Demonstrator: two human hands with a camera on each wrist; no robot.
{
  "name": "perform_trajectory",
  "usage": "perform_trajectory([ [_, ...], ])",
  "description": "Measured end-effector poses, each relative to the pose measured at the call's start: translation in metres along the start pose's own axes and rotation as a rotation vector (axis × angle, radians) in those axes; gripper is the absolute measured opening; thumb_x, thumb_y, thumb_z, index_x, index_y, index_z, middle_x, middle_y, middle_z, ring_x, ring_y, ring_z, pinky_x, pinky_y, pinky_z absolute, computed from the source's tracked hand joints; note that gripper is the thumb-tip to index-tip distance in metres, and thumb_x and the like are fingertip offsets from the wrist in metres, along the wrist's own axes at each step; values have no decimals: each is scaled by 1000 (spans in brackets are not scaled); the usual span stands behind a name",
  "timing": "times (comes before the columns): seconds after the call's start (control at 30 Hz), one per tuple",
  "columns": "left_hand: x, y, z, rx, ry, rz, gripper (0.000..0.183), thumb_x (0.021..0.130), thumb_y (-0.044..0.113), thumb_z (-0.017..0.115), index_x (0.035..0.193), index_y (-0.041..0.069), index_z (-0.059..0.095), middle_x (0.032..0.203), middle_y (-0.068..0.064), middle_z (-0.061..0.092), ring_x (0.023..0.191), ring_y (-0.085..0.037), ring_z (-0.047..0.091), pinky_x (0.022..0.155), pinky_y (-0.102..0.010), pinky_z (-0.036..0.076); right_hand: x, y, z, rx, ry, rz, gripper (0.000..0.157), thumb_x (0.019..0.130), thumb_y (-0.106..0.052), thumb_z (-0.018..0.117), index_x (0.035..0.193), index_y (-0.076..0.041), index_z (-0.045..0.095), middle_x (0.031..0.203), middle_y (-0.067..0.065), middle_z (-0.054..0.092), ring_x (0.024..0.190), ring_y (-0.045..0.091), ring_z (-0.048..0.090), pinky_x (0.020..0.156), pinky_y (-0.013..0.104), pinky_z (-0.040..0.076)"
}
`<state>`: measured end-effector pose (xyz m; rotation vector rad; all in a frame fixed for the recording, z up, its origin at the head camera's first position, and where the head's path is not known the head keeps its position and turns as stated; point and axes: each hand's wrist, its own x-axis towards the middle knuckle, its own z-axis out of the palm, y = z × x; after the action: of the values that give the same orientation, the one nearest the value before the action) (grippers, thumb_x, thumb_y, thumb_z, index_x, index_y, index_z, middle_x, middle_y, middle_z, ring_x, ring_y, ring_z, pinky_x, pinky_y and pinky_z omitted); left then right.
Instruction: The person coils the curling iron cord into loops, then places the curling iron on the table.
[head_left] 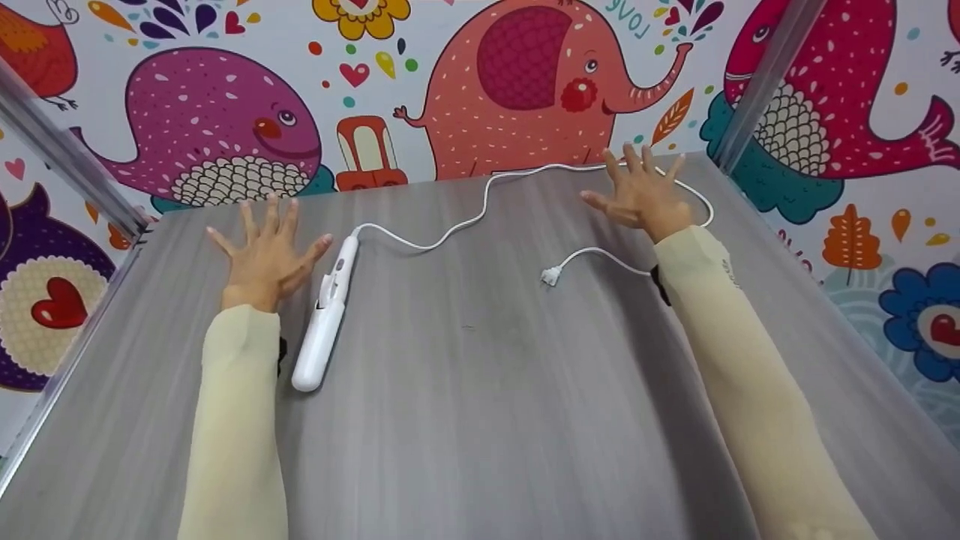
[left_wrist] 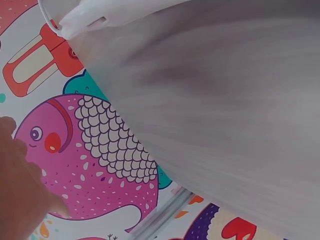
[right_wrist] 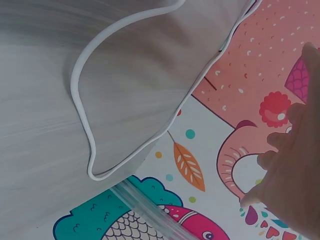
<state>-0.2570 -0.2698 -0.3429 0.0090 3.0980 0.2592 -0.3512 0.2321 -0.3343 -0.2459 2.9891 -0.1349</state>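
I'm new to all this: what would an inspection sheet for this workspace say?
Surface: grey wood-grain table, one small dark mark near the middle.
Job's things: white wand-shaped appliance, lying beside the left hand.
Clutter: nothing seen.
Hands: left hand and right hand both spread, holding nothing.
Cables: white cord winds from the appliance along the back edge; plug lies loose.
Surroundings: walls printed with cartoon animals; metal posts at the back corners.
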Motion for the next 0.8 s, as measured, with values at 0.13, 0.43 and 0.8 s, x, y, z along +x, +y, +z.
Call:
perform_trajectory([
  [0.13, -4, -5, 0, 6, 10, 26, 96, 93, 75, 27, 161, 11, 1, 166, -25, -6, 148, -55, -17, 100, -81, -21, 3, -9, 2, 3, 4, -31, 93, 94, -71, 36, 161, -19, -3, 168, 21, -5, 153, 47, -10, 109, 76, -16],
  [0.43, -15, -12, 14, 45, -3, 95, 94, 95, 75, 27, 161, 11, 6, 167, -24, 0, 149, -56, -13, 101, -79, -22, 9, -33, 9, -32, 17, -113, 91, 95, -70, 35, 162, -20, -2, 169, 17, -5, 155, 43, -10, 112, 75, -13],
  [0.8, -24, -14, 31, -89, 18, 30, 95, 95, 73, 33, 160, 7, 15, 161, -31, 24, 145, -56, 25, 105, -79, -17, 18, -63, 23, -8, 5, -195, 87, 96, -63, 42, 162, -19, 6, 169, 17, 0, 156, 41, -6, 112, 75, -12],
])
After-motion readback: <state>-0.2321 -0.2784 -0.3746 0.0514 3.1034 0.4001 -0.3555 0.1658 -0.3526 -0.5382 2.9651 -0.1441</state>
